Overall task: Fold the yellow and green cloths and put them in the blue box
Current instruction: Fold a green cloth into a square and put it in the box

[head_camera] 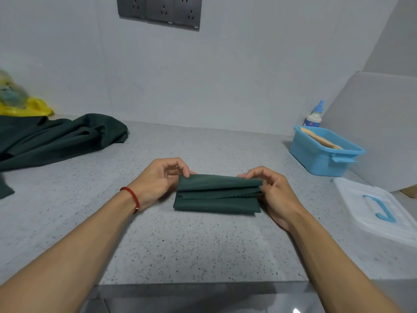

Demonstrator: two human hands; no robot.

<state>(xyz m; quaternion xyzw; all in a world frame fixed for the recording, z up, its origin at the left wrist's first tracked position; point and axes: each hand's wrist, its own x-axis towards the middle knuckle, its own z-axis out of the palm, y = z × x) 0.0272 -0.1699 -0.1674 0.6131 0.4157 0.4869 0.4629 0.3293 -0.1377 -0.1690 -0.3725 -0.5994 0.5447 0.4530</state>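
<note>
Soft, even indoor light, slightly dim; faint shadows under the hands on the bench. Wide-angle bending at frame edges; upper left corner blurred.

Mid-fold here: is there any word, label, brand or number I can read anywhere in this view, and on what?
No text can be read.
Glue bottle: a label with a red and blue mark, too blurred to read.
Socket panel: tiny light marks at the lower edges of the plates, too small to read.
Blue box, clear lid, folded green cloth: no lettering visible.

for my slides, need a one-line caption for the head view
Both hands, left hand and right hand, pinch a folded green cloth beside the blue box.
</note>
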